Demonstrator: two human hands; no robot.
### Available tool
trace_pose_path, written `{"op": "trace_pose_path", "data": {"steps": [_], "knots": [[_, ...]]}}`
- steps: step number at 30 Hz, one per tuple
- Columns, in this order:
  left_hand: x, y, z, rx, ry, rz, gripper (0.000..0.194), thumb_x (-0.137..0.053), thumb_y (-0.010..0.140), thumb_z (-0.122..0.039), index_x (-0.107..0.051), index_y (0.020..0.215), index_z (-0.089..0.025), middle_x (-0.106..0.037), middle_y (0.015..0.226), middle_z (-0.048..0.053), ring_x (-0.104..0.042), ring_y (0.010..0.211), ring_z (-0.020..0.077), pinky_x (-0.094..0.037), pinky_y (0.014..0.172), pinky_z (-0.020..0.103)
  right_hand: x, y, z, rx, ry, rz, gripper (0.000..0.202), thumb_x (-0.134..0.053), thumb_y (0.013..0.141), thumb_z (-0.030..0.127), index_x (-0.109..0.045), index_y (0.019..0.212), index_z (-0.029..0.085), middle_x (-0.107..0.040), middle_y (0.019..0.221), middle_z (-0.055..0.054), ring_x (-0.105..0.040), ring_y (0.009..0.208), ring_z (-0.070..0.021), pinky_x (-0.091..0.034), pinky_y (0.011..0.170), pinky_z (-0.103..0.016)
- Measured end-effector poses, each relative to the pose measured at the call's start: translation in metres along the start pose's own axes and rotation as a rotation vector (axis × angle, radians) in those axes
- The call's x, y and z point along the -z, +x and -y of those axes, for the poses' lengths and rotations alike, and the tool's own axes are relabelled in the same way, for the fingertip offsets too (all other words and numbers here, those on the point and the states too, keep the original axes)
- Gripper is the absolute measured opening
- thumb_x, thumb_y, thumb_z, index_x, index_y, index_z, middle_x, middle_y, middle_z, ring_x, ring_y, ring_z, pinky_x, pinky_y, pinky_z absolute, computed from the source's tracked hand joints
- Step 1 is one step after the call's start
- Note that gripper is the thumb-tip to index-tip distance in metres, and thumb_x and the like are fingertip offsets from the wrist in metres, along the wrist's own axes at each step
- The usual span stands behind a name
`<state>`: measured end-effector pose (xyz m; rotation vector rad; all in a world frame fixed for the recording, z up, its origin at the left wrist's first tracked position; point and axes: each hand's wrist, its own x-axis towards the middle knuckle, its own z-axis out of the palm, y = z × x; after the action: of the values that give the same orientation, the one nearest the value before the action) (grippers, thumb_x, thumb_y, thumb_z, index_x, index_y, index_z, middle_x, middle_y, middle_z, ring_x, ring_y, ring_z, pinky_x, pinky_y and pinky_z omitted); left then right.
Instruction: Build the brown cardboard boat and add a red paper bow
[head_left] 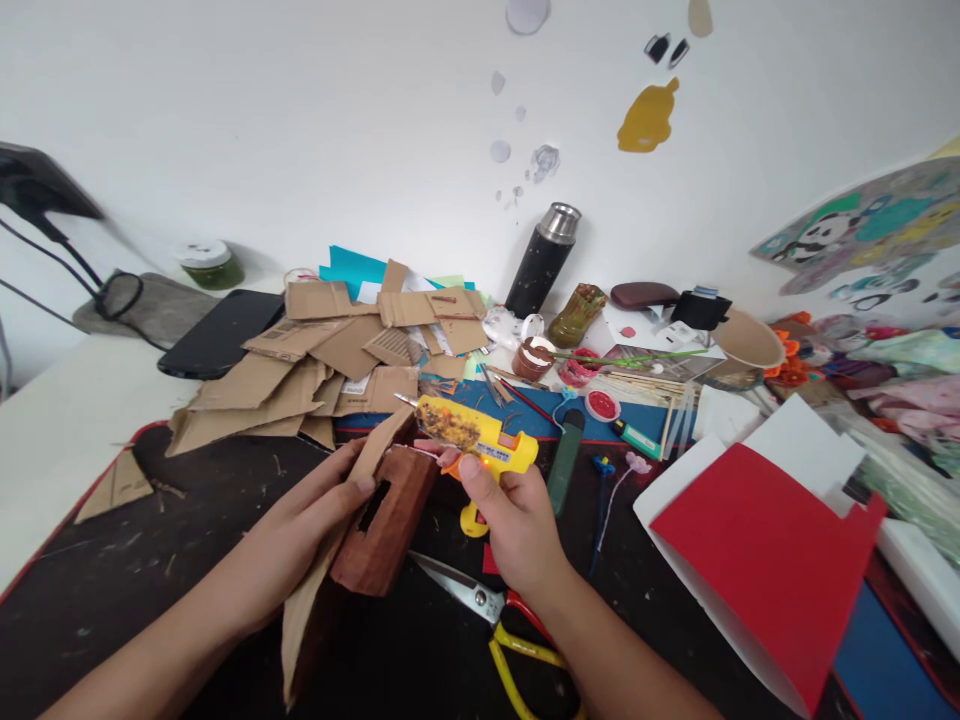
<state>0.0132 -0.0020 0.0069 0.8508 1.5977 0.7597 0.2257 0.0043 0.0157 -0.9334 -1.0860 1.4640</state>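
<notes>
In my left hand [311,535] is a brown cardboard piece [391,525], tube-like and painted, with a dark slot cut in its side. A curved strip of bare cardboard [307,620] runs along its left side under my fingers. My right hand [517,520] is wrapped round a yellow hot glue gun [476,440], whose metal tip points left, just above the upper end of the brown piece. I cannot tell whether the tip touches it. Below my right hand lie open scissors [484,600] with yellow and red handles, partly hidden by my forearm.
Cardboard scraps [300,370] are heaped at the back left beside a black tablet-like device [221,335]. A black flask [544,262] stands near the wall. A green cutter [565,460] and red sheet [765,560] lie to the right.
</notes>
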Motion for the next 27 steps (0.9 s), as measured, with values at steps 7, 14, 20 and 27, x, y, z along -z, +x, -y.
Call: {"op": "trace_pose_path", "data": {"steps": [7,14,20,27], "knots": [[0.0007,0.0013,0.0016,0.000,-0.007,0.004,0.083,-0.074,0.081,-0.063,-0.070,0.156,-0.027,-0.063,0.168,0.005,-0.050,0.161,0.0416,-0.044,0.132,0.051,0.0007,0.0001,-0.0017,0.007,0.002,-0.003,0.043,-0.081,0.096,0.068,-0.090,0.109,0.028,-0.087,0.122,-0.010,-0.080,0.126,-0.0339,-0.059,0.117,-0.050],[0.0018,0.0022,0.0060,-0.014,-0.024,-0.015,0.077,-0.078,0.081,-0.063,-0.075,0.150,-0.030,-0.064,0.166,0.004,-0.051,0.160,0.0424,-0.043,0.132,0.052,0.0006,-0.0007,-0.0015,-0.005,-0.008,-0.021,0.045,-0.082,0.094,0.069,-0.090,0.111,0.028,-0.087,0.124,-0.010,-0.080,0.123,-0.0345,-0.060,0.115,-0.051],[0.0013,0.0012,0.0025,-0.005,-0.020,0.004,0.080,-0.076,0.082,-0.063,-0.072,0.154,-0.029,-0.064,0.167,0.004,-0.051,0.161,0.0409,-0.043,0.132,0.049,0.0010,-0.0011,-0.0021,0.007,0.012,-0.013,0.040,-0.082,0.097,0.065,-0.090,0.114,0.029,-0.086,0.126,-0.009,-0.080,0.124,-0.0338,-0.060,0.115,-0.051],[0.0019,0.0016,0.0044,0.006,-0.035,0.007,0.083,-0.078,0.079,-0.063,-0.071,0.154,-0.028,-0.063,0.167,0.005,-0.051,0.160,0.0420,-0.044,0.132,0.051,0.0027,-0.0009,-0.0058,0.027,0.031,0.003,0.039,-0.083,0.099,0.062,-0.090,0.117,0.028,-0.086,0.128,-0.009,-0.081,0.124,-0.0325,-0.060,0.114,-0.049]]}}
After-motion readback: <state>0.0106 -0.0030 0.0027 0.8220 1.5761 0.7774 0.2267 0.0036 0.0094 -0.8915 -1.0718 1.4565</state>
